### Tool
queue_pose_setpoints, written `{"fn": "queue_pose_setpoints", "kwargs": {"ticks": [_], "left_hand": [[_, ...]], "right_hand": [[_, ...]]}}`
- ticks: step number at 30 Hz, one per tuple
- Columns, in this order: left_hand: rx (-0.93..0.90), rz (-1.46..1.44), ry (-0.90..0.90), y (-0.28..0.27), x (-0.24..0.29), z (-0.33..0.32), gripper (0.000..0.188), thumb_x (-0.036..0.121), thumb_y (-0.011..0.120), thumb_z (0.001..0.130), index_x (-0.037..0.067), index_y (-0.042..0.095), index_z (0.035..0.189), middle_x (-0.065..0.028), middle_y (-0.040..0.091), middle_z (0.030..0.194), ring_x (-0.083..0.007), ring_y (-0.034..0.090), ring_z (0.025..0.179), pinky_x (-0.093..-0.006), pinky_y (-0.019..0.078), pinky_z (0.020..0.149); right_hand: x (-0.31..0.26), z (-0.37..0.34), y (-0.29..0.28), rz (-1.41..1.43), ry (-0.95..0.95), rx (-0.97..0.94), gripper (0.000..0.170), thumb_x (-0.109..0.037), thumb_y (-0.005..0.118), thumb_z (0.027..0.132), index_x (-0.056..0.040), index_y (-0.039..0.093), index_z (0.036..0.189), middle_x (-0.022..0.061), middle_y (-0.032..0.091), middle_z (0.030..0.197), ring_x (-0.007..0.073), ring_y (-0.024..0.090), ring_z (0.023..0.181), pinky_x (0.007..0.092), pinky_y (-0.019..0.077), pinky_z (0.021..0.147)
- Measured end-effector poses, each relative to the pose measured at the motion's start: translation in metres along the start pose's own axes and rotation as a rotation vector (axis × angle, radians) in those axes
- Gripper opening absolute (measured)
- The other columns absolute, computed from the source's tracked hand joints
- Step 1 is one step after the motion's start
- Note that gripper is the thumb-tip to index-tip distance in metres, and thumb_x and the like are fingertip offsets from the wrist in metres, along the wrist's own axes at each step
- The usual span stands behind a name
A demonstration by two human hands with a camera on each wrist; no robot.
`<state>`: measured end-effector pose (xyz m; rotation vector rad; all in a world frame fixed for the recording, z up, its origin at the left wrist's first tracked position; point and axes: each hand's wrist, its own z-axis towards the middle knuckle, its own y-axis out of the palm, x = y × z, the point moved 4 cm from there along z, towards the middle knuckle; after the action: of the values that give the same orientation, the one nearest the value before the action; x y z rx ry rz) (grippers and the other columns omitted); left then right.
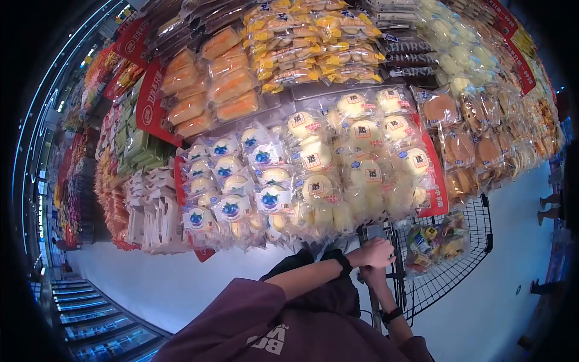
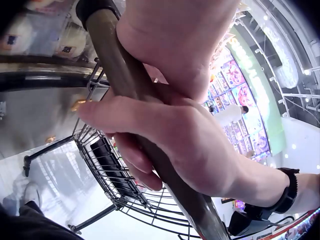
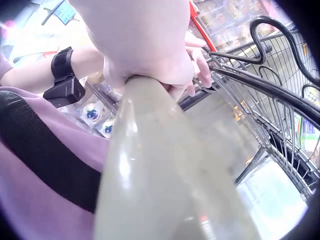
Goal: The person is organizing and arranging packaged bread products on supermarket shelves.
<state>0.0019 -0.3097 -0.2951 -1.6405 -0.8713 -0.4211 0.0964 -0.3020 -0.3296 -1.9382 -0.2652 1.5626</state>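
Note:
Both hands are together on the handle (image 2: 112,55) of a wire shopping cart (image 1: 443,286). My left hand (image 1: 375,252) grips it at the far end, most of its fingers hidden in the head view. Close behind it, my right hand (image 1: 375,276) holds the same bar; in the left wrist view its thumb lies over the bar with the fingers curled beneath. From the right wrist view, the grey-brown bar runs straight into the right palm. A transparent bag of colourful packets (image 1: 425,244) lies in the cart's basket.
A display heaped with wrapped pastries stands in front: blueberry-printed packs (image 1: 231,208), round white buns (image 1: 316,187), orange-brown loaves (image 1: 232,84) and yellow packets (image 1: 283,54). Red sign strips (image 1: 435,181) edge it. Freezer cases (image 1: 102,314) line the left; people's legs (image 1: 549,208) show at right.

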Motion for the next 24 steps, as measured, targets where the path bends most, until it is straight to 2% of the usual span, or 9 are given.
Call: {"fn": "queue_pose_setpoints", "kwargs": {"ticks": [4,7,9,12,13,14,15,20,24], "left_hand": [[0.250,-0.044,0.026,0.005,-0.005,0.004,0.029,0.032,0.056,0.087,0.004,0.064,0.083,-0.0152,0.060,0.081,-0.0363,0.061,0.080,-0.0455,0.0478,0.080],[0.521,-0.012,0.094,0.006,-0.004,-0.003,0.020,0.025,0.061,0.082,0.005,0.060,0.084,-0.0141,0.057,0.076,-0.0346,0.060,0.074,-0.0449,0.0489,0.073],[0.215,-0.062,-0.033,-0.010,-0.001,-0.002,0.032,0.032,0.055,0.087,0.005,0.062,0.102,-0.0166,0.065,0.091,-0.0352,0.063,0.089,-0.0449,0.0499,0.084],[0.257,-0.119,-0.046,-0.023,0.002,-0.002,0.029,0.032,0.057,0.086,0.004,0.061,0.091,-0.0179,0.065,0.085,-0.0381,0.063,0.080,-0.0461,0.0508,0.075],[0.275,-0.121,-0.042,-0.026,0.003,-0.002,0.028,0.032,0.057,0.087,0.004,0.062,0.090,-0.0176,0.065,0.085,-0.0382,0.063,0.079,-0.0458,0.0505,0.072],[0.294,-0.124,-0.037,-0.029,0.006,-0.003,0.028,0.032,0.057,0.088,0.004,0.062,0.090,-0.0173,0.066,0.085,-0.0384,0.063,0.078,-0.0456,0.0502,0.069],[0.267,-0.158,-0.031,-0.030,0.006,0.000,0.028,0.032,0.056,0.089,0.004,0.062,0.089,-0.0167,0.065,0.084,-0.0386,0.063,0.077,-0.0459,0.0494,0.069],[0.318,-0.225,0.025,-0.040,0.010,-0.003,0.026,0.026,0.055,0.091,0.002,0.062,0.085,-0.0160,0.062,0.077,-0.0379,0.061,0.071,-0.0434,0.0472,0.062],[0.355,-0.195,0.027,-0.037,0.009,-0.002,0.021,0.020,0.057,0.090,0.003,0.061,0.077,-0.0128,0.061,0.072,-0.0345,0.062,0.066,-0.0423,0.0490,0.058]], "right_hand": [[0.015,-0.003,0.007,0.021,0.074,-0.161,0.017,-0.009,0.062,0.079,0.0022,0.065,0.091,0.0148,0.068,0.081,0.0271,0.066,0.075,0.0395,0.0496,0.070],[0.007,0.002,0.002,0.122,0.078,-0.215,0.021,-0.005,0.059,0.078,0.0025,0.064,0.097,0.0148,0.068,0.088,0.0266,0.065,0.085,0.0399,0.0493,0.074],[-0.007,0.007,-0.004,0.164,0.182,-0.295,0.034,-0.005,0.061,0.080,0.0002,0.061,0.113,0.0155,0.066,0.107,0.0282,0.063,0.103,0.0398,0.0478,0.090],[-0.021,0.009,-0.011,0.197,0.206,-0.252,0.049,-0.007,0.063,0.081,0.0001,0.051,0.128,0.0169,0.059,0.122,0.0291,0.057,0.117,0.0398,0.0423,0.100],[-0.021,0.008,-0.014,0.252,0.238,-0.221,0.045,-0.008,0.064,0.081,0.0003,0.054,0.124,0.0168,0.062,0.118,0.0285,0.059,0.113,0.0400,0.0433,0.098],[-0.018,0.009,-0.014,0.223,0.076,-0.034,0.029,-0.008,0.068,0.075,0.0029,0.064,0.101,0.0141,0.070,0.090,0.0291,0.068,0.088,0.0389,0.0518,0.079],[-0.022,0.013,-0.019,0.238,0.061,0.076,0.025,-0.012,0.070,0.074,0.0028,0.064,0.093,0.0139,0.070,0.082,0.0306,0.069,0.080,0.0389,0.0525,0.069],[-0.037,0.008,-0.046,-0.020,-0.028,0.068,0.018,-0.016,0.071,0.073,-0.0022,0.063,0.081,0.0093,0.066,0.073,0.0283,0.066,0.065,0.0368,0.0520,0.059],[-0.034,0.004,-0.099,-0.124,-0.281,0.332,0.010,-0.008,0.068,0.075,-0.0040,0.060,0.076,0.0052,0.062,0.067,0.0196,0.061,0.055,0.0311,0.0497,0.052]]}}
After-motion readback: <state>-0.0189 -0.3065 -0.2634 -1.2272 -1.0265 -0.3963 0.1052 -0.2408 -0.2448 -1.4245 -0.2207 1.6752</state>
